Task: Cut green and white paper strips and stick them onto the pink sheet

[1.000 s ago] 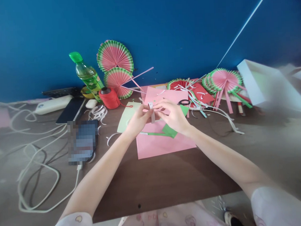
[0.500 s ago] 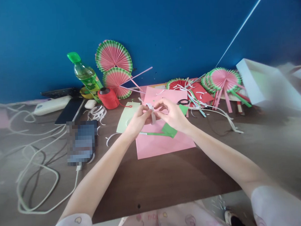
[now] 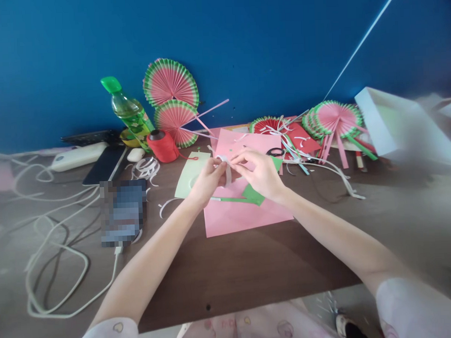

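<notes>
Above the pink paper sheets [image 3: 245,225], my left hand [image 3: 208,182] grips a roll of white tape [image 3: 228,177] between thumb and fingers. My right hand [image 3: 261,173] is closed in a pinch, its fingertips at the roll's right edge; whatever is between them is too small to make out. Under the hands lie a green paper piece [image 3: 253,194] with a narrow strip running left from it, and a pale green sheet [image 3: 190,172]. Black scissor handles [image 3: 275,152] show just beyond my right hand.
Folded paper fans [image 3: 171,84] lean on the blue wall beside a green-capped bottle [image 3: 129,110] and a red thread spool [image 3: 161,147]. More fans [image 3: 336,118] and a white box [image 3: 397,126] stand right. A phone [image 3: 125,212] and cables [image 3: 84,257] lie left.
My right fingertips have shifted slightly up and along the edge of the tape roll, and the roll has turned a little. My left hand keeps its grip.
</notes>
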